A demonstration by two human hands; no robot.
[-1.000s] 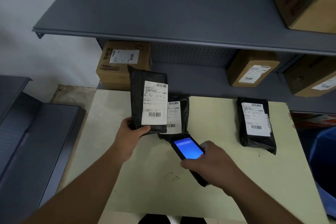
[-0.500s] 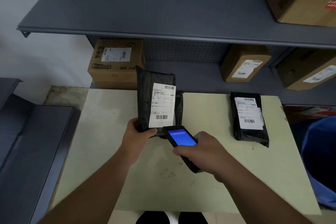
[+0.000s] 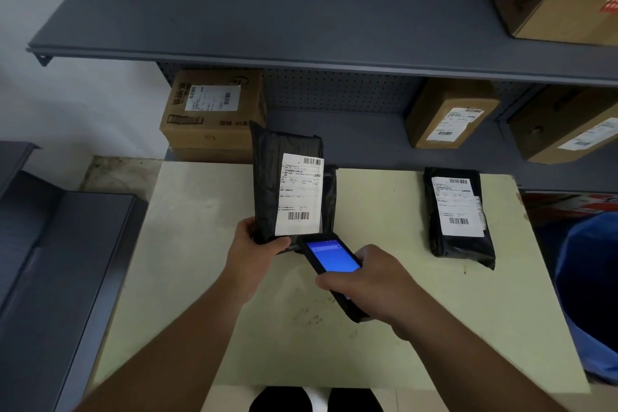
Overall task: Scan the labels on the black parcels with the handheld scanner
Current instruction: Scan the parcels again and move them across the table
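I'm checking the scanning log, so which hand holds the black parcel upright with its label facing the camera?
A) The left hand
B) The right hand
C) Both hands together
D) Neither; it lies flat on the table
A: the left hand grips the bottom edge of the upright black parcel, while the right hand holds the handheld scanner just below its label.

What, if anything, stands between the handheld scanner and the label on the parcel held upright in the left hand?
Nothing visible. The left hand grips the held parcel by its lower corner, leaving the label uncovered. The scanner, in the right hand, points up at it from just below.
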